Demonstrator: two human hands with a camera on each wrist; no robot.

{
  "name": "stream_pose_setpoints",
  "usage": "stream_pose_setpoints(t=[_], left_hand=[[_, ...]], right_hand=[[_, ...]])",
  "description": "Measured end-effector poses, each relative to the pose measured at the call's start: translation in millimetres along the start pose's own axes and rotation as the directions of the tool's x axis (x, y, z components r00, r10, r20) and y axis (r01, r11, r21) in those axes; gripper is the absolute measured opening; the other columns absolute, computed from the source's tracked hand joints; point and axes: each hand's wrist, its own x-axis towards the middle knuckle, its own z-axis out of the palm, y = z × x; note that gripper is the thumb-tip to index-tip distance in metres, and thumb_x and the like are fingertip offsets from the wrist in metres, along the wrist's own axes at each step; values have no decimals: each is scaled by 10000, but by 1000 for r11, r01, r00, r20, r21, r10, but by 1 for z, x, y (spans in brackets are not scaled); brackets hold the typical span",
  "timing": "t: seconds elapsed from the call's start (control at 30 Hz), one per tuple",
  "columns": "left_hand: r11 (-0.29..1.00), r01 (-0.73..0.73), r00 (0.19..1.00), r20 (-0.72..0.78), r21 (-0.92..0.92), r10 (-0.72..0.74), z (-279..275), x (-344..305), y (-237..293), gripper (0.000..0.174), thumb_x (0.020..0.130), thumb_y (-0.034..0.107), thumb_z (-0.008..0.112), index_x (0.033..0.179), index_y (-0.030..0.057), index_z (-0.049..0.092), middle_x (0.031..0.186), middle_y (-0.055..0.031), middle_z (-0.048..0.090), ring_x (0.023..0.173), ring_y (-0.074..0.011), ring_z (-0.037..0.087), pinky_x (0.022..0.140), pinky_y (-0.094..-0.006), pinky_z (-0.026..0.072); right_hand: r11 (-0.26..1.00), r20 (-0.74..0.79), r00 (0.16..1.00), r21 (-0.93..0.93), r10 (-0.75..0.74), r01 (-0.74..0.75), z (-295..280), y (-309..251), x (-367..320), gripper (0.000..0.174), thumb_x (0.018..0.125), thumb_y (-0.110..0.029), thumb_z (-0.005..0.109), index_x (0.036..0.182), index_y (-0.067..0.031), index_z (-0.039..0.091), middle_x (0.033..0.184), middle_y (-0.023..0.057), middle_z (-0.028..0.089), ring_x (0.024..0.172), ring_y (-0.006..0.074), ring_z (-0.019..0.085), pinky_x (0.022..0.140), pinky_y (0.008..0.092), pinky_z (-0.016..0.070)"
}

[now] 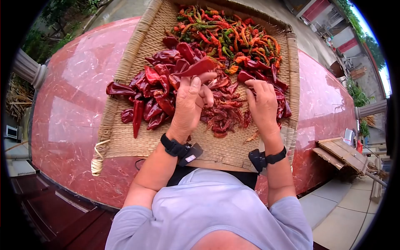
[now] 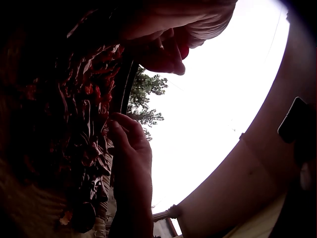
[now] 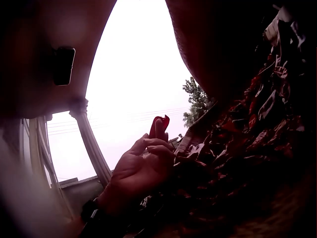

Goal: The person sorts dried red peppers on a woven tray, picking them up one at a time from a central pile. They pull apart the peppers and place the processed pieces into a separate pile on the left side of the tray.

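Observation:
My left hand (image 1: 189, 102) is raised over the pile with a long dark red pepper (image 1: 196, 67) gripped between thumb and fingers; the right wrist view shows this hand (image 3: 143, 166) and the pepper's red end (image 3: 160, 124). My right hand (image 1: 263, 102) reaches over the right part of the pile, fingers bent and thumb apart, its fingertips beside a dark red pepper (image 1: 245, 76). In the left wrist view the right hand (image 2: 132, 158) is at the pile's edge; whether it touches a pepper cannot be told. Shriveled red peppers (image 1: 225, 110) lie between the hands.
The peppers lie on a woven rope bed (image 1: 125, 146) with a raised frame. Glossy dark red peppers (image 1: 156, 98) are heaped on the left, with smaller red, green and orange ones (image 1: 229, 35) at the far end. Wooden boards (image 1: 343, 156) stand on the right.

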Motion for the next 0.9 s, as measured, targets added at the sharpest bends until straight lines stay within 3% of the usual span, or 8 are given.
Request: stream_pose_setpoints(t=[0.03,0.17,0.27,0.4,0.43,0.63,0.8,0.9], left_hand=[[1000,19,999,27,-16,-19,-3,1,1,262,1049,337,492,1115,88,539,1432,-139,505,768,-154,593,654,-292,510],[996,39,997,72,-78,-33,-11,4,-2,277,1044,308,497,1192,77,534,1471,-120,487,820,-167,627,673,-292,517],[990,121,984,139,-76,-110,-5,2,4,332,1037,285,509,1280,59,517,1472,-128,485,824,-170,635,684,-288,516],[988,155,970,189,-15,-150,-8,0,-1,487,1007,293,563,1400,28,450,1254,-131,635,789,-139,622,686,-274,510],[984,178,968,181,-15,-172,-6,0,-1,506,994,303,586,1396,26,451,1119,-108,670,767,-123,608,680,-266,501],[965,210,959,158,156,-235,-5,-1,-6,637,951,227,663,1468,23,352,937,-44,610,691,-70,541,626,-204,452],[889,249,946,100,384,-308,6,-5,-4,590,943,222,692,1446,58,431,874,24,552,640,-30,460,573,-175,393],[873,307,932,66,379,-356,5,-6,-9,314,961,240,677,1208,84,562,787,68,529,598,-8,413,523,-173,334]], right_hand=[[994,43,999,-108,28,-24,2,7,2,289,843,-107,702,1123,-92,632,1069,51,635,1063,272,563,891,391,434],[946,66,998,-323,5,17,33,39,1,483,802,-177,752,1255,-132,591,1103,43,621,1070,254,545,931,429,398],[930,144,986,-366,84,-26,45,44,2,495,790,-192,764,1252,-139,592,1101,49,614,1060,251,545,936,413,387],[904,232,966,-427,110,0,38,34,7,452,796,-203,764,1219,-139,619,1046,40,626,1053,240,547,951,404,378],[920,163,985,-391,61,7,41,36,6,427,810,-200,753,1212,-136,624,1045,40,633,1046,241,553,958,408,377],[994,-70,994,-76,-85,80,22,14,10,324,881,-167,694,1193,-101,637,1028,73,670,993,257,606,963,442,395],[940,124,979,321,-161,114,-6,-25,-5,295,853,-158,728,1124,-63,661,945,124,672,911,310,632,832,397,476],[891,250,968,438,4,-117,-8,-31,-21,259,864,-158,719,1093,-51,661,960,129,677,928,322,638,814,410,493]])
